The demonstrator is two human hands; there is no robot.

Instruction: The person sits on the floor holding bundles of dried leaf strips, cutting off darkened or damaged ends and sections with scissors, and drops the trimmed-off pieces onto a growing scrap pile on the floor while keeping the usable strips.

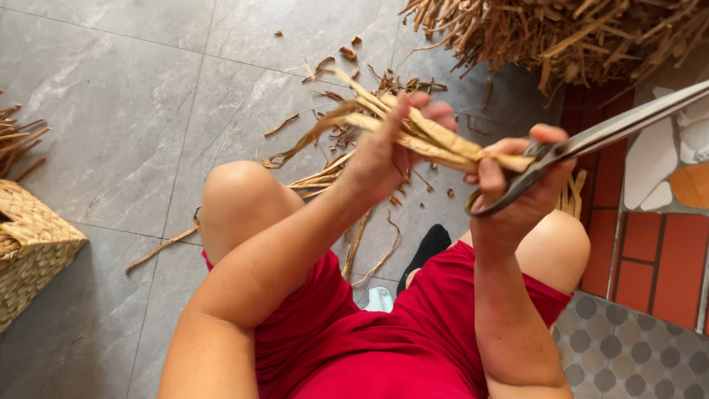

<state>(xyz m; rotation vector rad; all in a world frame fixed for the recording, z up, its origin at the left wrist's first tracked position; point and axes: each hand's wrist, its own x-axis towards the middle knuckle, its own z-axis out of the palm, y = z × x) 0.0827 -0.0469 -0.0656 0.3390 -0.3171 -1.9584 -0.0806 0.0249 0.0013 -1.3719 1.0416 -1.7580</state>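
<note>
Holding the bundle of dried plant strips (413, 133) in your left hand (384, 159), you have it closed firmly round the middle, fingers wrapped over the top, so the tan strips fan out to the far left and their thicker ends run right toward the blades. Your right hand (517, 188) is closed through the dark loops of the large metal scissors (591, 140), whose long blades angle up to the far right; the blades look nearly together at the strip ends, though how far they are parted I cannot tell.

To cut well, I would judge that you should keep the strip ends level and pinched tight, so they meet the blades together near the pivot, where the bite is strongest. Keep your left fingertips back from the edge, since they sit near the blades. Hold the bundle above the gap between your knees, so trimmings drop onto the grey tile floor (111, 111), where cut scraps (347, 52) already lie.

No package, label or sign shows anywhere. The nearest container is a woven basket (33, 244) at the left edge, square-cornered and straw-coloured, with no marking visible. A large heap of the same dried material (561, 33) sits at the far right, above red tiles (657, 266).
</note>
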